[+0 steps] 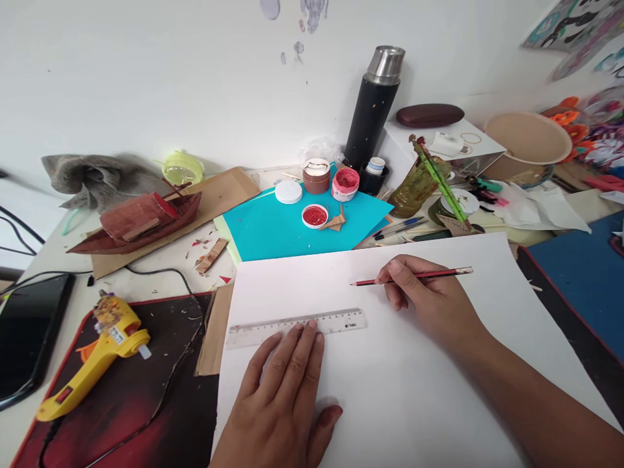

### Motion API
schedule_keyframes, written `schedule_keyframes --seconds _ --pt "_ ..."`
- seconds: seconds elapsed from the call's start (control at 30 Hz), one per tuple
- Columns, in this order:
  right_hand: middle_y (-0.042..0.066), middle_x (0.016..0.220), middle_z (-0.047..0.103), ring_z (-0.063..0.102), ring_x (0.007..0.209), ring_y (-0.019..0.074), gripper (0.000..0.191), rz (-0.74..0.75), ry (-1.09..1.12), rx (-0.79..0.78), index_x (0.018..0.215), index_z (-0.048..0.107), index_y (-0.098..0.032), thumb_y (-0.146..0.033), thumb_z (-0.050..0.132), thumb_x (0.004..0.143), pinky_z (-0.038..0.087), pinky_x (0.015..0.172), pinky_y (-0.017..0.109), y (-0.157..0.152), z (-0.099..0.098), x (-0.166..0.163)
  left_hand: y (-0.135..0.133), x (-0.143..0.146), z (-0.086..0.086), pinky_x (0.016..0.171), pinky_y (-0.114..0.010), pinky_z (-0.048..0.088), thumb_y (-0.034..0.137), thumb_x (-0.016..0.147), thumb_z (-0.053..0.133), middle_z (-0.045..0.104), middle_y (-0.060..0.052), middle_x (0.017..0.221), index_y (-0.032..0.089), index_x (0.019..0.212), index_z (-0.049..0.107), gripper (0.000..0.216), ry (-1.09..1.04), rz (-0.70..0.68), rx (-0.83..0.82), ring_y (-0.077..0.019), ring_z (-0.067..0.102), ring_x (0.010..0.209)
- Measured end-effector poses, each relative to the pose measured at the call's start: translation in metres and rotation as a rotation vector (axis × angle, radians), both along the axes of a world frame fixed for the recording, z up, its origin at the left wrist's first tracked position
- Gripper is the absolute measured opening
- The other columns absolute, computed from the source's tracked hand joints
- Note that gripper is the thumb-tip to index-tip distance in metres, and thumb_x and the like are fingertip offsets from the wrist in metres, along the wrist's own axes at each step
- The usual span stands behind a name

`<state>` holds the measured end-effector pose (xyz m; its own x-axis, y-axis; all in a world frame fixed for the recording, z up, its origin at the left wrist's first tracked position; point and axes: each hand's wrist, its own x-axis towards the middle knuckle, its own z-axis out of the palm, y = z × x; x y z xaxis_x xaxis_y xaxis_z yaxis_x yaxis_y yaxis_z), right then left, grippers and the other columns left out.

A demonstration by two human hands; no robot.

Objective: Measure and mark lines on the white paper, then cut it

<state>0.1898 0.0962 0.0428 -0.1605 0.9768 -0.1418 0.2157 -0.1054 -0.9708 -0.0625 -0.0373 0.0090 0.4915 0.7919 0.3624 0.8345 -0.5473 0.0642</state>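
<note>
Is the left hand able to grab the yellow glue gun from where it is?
Probably yes. The left hand rests flat on the ruler, and the glue gun lies in the open to its left with nothing between them.

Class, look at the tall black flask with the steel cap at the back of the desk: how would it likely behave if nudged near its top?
The black flask stands upright, tall and narrow, so it would probably tip. It looks round, so once down it may roll toward the paint jars beside it.
</note>
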Motion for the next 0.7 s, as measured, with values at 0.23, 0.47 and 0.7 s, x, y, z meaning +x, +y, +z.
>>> schedule_keyframes --seconds 0.23,0.47,0.7 --pt "0.0 0.057 0.061 0.053 0.053 0.0149 0.059 0.004 0.005 0.002 0.078 0.075 -0.022 -0.079 0.072 0.092 0.042 0.053 0.028 -0.0004 -0.0018 0.0006 -0.0029 0.0037 -0.0052 0.134 -0.04 0.024 0.05 0.109 0.055 0.062 -0.014 0.16 0.006 0.15 0.062 0.061 -0.084 0.034 -0.003 -0.0286 0.054 0.147" --pt "-0.001 0.056 0.06 0.053 0.052 0.0146 0.06 0.004 0.022 0.003 0.076 0.075 -0.021 -0.079 0.073 0.091 0.042 0.053 0.028 -0.0001 -0.0014 -0.0009 0.0004 -0.0019 0.001 0.135 -0.04 0.023 0.046 0.11 0.054 0.062 -0.015 0.161 0.004 0.151 0.062 0.059 0.016 -0.022 -0.019 -0.028 0.056 0.147" --pt "0.0 0.055 0.06 0.052 0.052 0.0145 0.059 0.006 0.023 0.01 0.077 0.075 -0.021 -0.078 0.072 0.093 0.041 0.052 0.028 -0.0007 -0.0034 0.0 -0.0012 0.0042 -0.009 0.135 -0.039 0.024 0.049 0.111 0.051 0.064 -0.013 0.159 0.007 0.149 0.063 0.059 -0.11 0.035 0.015 -0.0263 0.058 0.144"
